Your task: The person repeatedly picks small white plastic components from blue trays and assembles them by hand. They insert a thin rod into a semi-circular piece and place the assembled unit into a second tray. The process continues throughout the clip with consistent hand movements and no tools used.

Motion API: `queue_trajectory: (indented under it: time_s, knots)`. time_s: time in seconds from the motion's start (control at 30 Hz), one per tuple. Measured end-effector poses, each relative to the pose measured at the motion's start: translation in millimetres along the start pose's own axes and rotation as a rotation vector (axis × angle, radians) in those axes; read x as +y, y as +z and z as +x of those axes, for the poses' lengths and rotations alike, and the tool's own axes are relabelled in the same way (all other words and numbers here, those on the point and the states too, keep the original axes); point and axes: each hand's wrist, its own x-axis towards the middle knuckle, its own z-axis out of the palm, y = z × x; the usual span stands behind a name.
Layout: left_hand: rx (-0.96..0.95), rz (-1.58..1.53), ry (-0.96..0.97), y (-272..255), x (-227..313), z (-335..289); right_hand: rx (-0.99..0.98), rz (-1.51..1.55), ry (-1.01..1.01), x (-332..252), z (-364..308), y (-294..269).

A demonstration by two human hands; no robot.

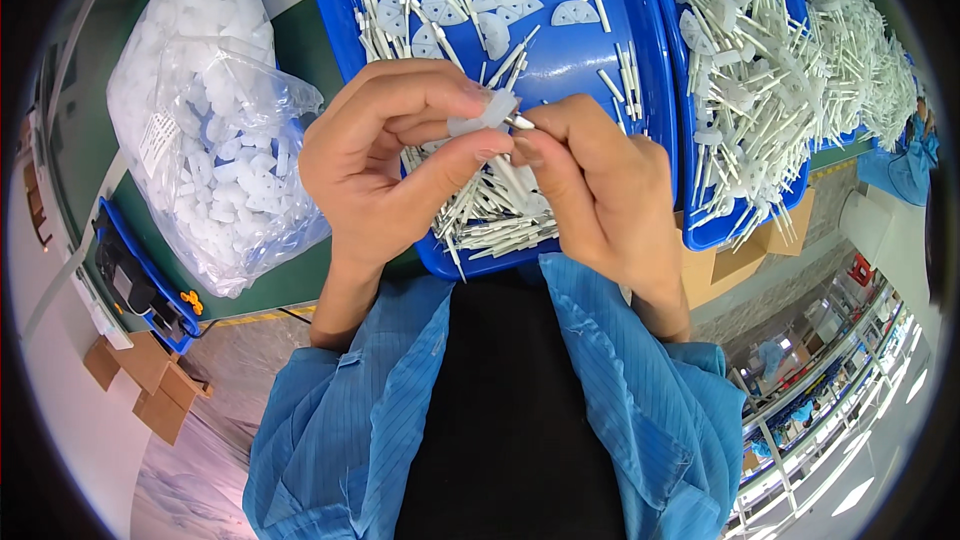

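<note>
Left hand [380, 155] pinching white piece [485, 113], right hand [612, 190] white rod [521, 122]; blue tray [560, 65]: rods [490, 236], half-discs [575, 13].

Outer garment: one blue jacket [350, 430], woven with fine, dark, parallel stripes. The front is open; its two edges stand apart and frame a plain black inner garment [508, 410] over the torso. The fabric is thin and creased, with folds along both front panels. The sleeves are of the same blue striped cloth, loose in cut, and end short of the wrists. Forearms are uncovered below the sleeves. Left hand [385, 165] and right hand [605, 185]: bare, fingernails short.
</note>
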Motion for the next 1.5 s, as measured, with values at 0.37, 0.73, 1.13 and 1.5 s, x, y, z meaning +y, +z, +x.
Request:
queue_trajectory:
  time_s: [0.37,0.73,1.13,1.5]
  knots:
    - [-0.016,0.184,0.224,4,11,7,0.251,-0.237,-0.393,6,-4,22]
    - [-0.226,0.318,0.204,-9,23,19,0.091,-0.11,-0.492,33,0,11]
    - [-0.168,0.481,0.514,-2,4,11,0.154,0.451,0.253,-14,-18,18]
    - [-0.043,0.586,-0.184,11,4,12,0.944,-0.856,0.233,0,-29,-124]
